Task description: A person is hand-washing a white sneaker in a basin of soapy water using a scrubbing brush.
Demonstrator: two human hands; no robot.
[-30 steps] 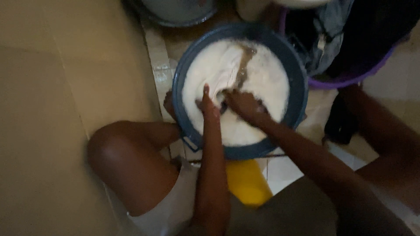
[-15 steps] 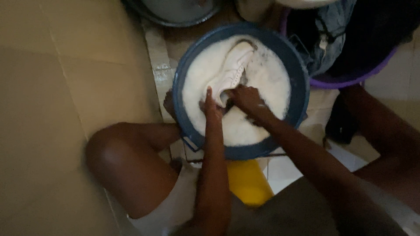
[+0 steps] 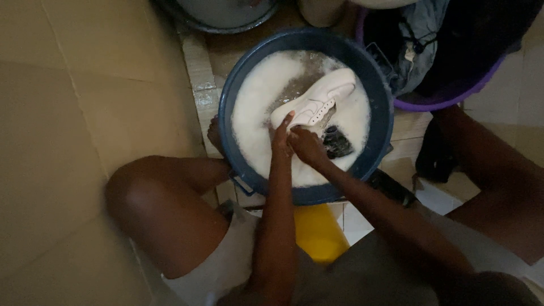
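Shoe [image 3: 315, 102], white, lay tilted across the suds near the middle of the blue basin [image 3: 381, 96], toe toward the far rim, heel at the hands. Left hand [image 3: 281, 135] gripped the heel end, fingers [image 3: 287, 121] pressed together and pointed up along the side of the shoe. Right hand [image 3: 306, 145] closed just beside it, knuckles up; whether those fingers pinched the shoe or only a dark brush-like thing [image 3: 337, 143] touching them on the near-right side of the basin, cannot tell, being half sunk in foam [image 3: 255, 113].

Judged best handled thus: heel held firm with the left, sole kept low in the water, short strokes worked from heel toward toe, so that no suds slop over the near rim.

Beyond the basin's far-right rim stood a purple tub [image 3: 453, 90] heaped with dark clothes, touching or nearly so. Past the far-left rim sat a grey metal bowl [image 3: 221, 14]. Below the near rim showed a yellow stool [image 3: 317, 232], with bare knees on either side and beige floor tiles [image 3: 85, 102] off to the left of the basin.
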